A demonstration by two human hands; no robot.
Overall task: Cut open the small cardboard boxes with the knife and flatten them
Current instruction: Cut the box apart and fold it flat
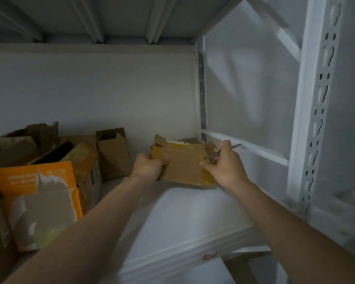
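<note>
A small brown cardboard box point(182, 165) with yellowish tape on its edges is held just above the white shelf point(182, 212), its top flaps partly open. My left hand point(150, 166) grips the box's left end, fingers curled round the edge. My right hand point(223, 167) holds a thin metal knife point(223, 151) whose tip touches the box's right side near the taped seam; its thumb rests against the box's right edge.
Several other cardboard boxes stand at the left, among them an orange and white box point(39, 201) and an open brown box point(113, 152). A white perforated rack post point(316, 119) and a crossbar point(254, 150) stand to the right. Another shelf is overhead.
</note>
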